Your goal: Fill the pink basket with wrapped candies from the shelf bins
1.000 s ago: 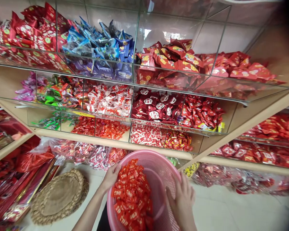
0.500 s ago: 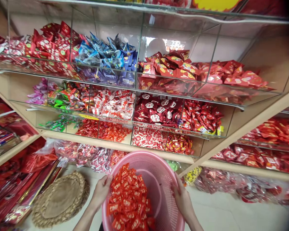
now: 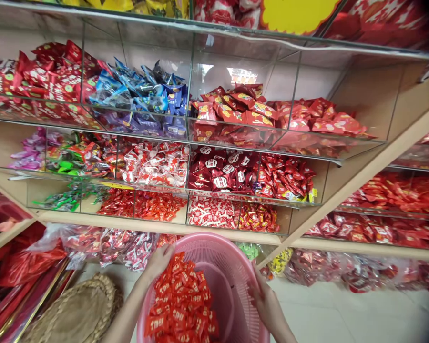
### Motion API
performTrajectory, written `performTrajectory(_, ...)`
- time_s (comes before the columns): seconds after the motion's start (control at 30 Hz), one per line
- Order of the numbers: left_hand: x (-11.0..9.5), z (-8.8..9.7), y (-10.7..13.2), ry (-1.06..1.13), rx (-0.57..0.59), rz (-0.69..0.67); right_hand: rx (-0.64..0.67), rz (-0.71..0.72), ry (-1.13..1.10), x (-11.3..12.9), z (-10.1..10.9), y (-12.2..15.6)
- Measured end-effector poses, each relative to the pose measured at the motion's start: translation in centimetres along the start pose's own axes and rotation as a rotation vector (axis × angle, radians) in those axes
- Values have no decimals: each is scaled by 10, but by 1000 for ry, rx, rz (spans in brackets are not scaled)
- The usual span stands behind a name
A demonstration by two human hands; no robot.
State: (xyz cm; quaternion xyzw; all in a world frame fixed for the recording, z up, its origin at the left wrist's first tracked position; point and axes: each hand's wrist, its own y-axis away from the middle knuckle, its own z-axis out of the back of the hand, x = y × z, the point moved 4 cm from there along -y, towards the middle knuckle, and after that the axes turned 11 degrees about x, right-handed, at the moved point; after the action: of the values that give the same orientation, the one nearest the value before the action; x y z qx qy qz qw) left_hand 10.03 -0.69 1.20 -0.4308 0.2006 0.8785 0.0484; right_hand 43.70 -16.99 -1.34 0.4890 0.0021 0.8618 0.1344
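Note:
A pink plastic basket with perforated sides is at the bottom middle, in front of the shelves. Red-wrapped candies are heaped along its left side, while bare pink plastic shows on the right. My left hand grips the basket's rim at the upper left, its fingers closed and partly hidden. On the opposite side, my right hand holds the rim with its fingers reaching over onto the inner wall.
Shelves with glass dividers hold red candy packets, blue packets and maroon packets. Bagged sweets lie beneath the bottom shelf. A woven straw stool stands at lower left. Pale floor tiles show at lower right.
The shelves appear closer and shifted left and downward in view. The basket sits slightly lower and further left, with both hands still on its rim. My left hand has slid up along the rim.

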Motion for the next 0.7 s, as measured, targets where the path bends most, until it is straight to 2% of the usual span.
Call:
performTrajectory(0.13,-18,-5,-13,-106,88,3,45,-49,56,-17,1,-2)
performTrajectory(0.23,-17,-5,-14,-179,59,21,-34,-22,156,-6,8,-14)
performTrajectory(0.33,-10,-3,-12,-229,14,70,-142,115,261,43,13,-42)
performTrajectory(0.43,-4,-2,-8,-247,-7,102,-92,304,314,109,0,-81)
performTrajectory(0.5,-3,-1,-6,-260,-25,101,-95,355,386,145,-13,-107)
performTrajectory(0.6,-6,-2,-2,-281,-50,121,-89,240,558,169,-32,-140)
performTrajectory(0.7,-10,-7,-2,-248,-39,136,-84,79,662,169,-42,-160)
